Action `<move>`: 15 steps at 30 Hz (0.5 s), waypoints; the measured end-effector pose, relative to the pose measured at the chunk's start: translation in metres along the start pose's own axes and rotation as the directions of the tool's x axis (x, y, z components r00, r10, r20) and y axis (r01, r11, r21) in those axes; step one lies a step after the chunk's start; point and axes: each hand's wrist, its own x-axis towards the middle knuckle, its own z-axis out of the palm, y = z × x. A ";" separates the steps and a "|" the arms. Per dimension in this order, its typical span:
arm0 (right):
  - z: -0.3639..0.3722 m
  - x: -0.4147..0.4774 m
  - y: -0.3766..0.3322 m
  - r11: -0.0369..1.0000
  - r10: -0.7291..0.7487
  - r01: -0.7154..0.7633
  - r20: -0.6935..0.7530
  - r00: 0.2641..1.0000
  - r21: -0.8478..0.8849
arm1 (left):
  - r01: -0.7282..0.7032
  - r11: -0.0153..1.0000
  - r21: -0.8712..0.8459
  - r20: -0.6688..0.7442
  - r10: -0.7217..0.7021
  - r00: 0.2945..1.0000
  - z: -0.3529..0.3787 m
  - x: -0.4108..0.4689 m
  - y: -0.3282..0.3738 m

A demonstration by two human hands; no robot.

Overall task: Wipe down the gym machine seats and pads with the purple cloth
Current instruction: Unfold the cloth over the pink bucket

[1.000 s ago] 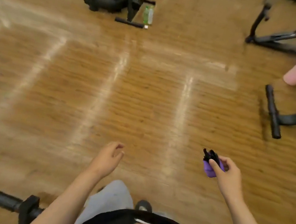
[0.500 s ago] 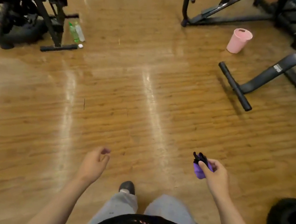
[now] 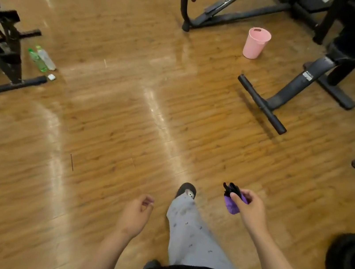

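Glossy wood-plank floor, streaked with pale glare. Black equipment frames stand along the top right and far left; a pink bin sits between two, bottles by the left one.

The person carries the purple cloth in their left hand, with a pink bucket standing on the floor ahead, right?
No: the head view shows the purple cloth pinched in the right hand; the left hand holds nothing. The pink bucket does stand on the floor ahead.

Pink cup recorded upright on wooden floor. Two plastic bottles noted side by side at left; black weight plate logged at right.
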 end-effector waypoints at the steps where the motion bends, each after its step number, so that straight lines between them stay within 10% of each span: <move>1: 0.004 0.019 -0.008 1.000 0.004 -0.004 0.004 1.000 -0.005 | -0.001 1.000 0.016 0.015 0.000 1.000 -0.004 0.021 0.008; 15: -0.011 0.313 -0.195 1.000 -0.018 0.019 -0.061 0.998 0.014 | -0.100 0.985 0.144 -0.063 0.110 0.992 -0.088 0.341 0.219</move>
